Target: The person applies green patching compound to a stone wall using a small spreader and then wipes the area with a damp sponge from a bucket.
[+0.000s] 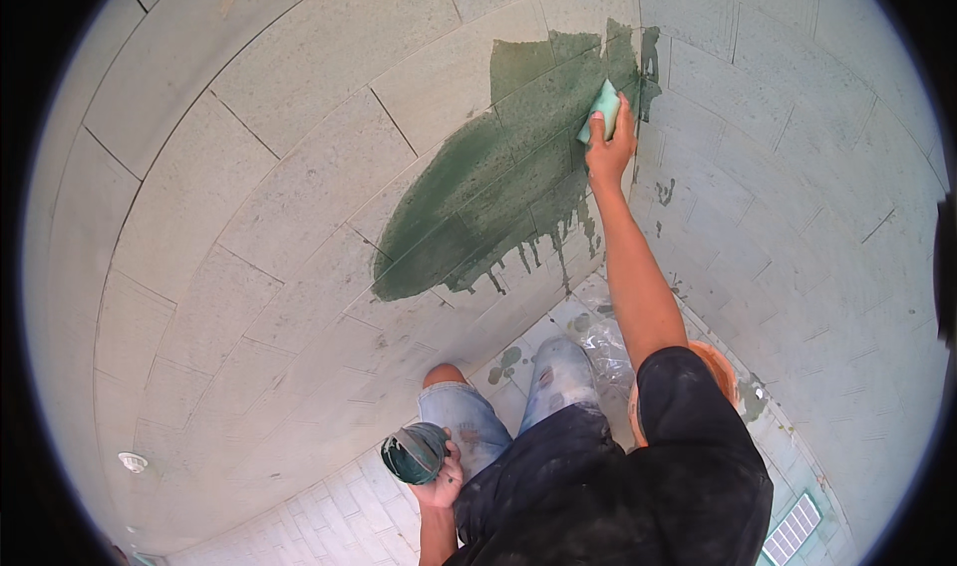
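Note:
My right hand [613,147] grips a pale mint sponge [602,112] against the tiled wall [269,167], just left of the corner. Around it a dark green wet patch [449,227] spreads down and leftward, with drips along its lower edge. Low in the view, beside my knee, my left hand [442,476] holds a small round container [404,456] of dark green material; a flat greyish thing lies across its top, too unclear to name.
An orange bucket [720,367] stands behind my right arm, partly hidden. Crumpled clear plastic [605,347] lies on the splattered tiled floor [511,386]. A second wall [807,187] meets the first at right. A grated drain [793,526] is low right; a white round fitting [133,461] is low left.

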Tool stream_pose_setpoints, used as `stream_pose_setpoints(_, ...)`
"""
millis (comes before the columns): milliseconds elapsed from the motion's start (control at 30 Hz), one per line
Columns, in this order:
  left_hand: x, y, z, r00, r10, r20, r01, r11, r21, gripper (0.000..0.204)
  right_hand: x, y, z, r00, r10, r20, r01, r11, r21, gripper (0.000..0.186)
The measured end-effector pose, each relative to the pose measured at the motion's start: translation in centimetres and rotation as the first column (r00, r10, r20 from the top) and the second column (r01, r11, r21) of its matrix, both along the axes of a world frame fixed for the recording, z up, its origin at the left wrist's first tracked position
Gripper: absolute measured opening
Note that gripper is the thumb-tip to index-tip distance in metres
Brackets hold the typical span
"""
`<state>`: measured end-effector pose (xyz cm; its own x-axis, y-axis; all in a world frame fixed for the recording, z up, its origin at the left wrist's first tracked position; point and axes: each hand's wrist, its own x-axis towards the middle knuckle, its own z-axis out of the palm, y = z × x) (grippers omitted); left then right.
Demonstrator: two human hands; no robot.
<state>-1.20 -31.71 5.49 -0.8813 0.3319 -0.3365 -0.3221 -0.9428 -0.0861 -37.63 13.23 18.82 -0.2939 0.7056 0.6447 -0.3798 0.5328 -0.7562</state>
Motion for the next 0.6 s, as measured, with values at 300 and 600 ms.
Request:
stream_pose_setpoints(300,2.3,-2.0,-1.2,1.0,0.023,-0.02,-0.021,0.996,0.091,0.057,7.5,-19.2,-0.4,0.994,0.097,0.057,-0.104,0.986,0.131,0.045)
stream_pose_setpoints(600,2.6,-2.4,-0.6,0.999,0.041,-0.01,-0.04,0.998,0.048,0.048,12.8,-28.7,-4.9,0.971,0.239,0.021,-0.21,0.805,0.556,0.045)
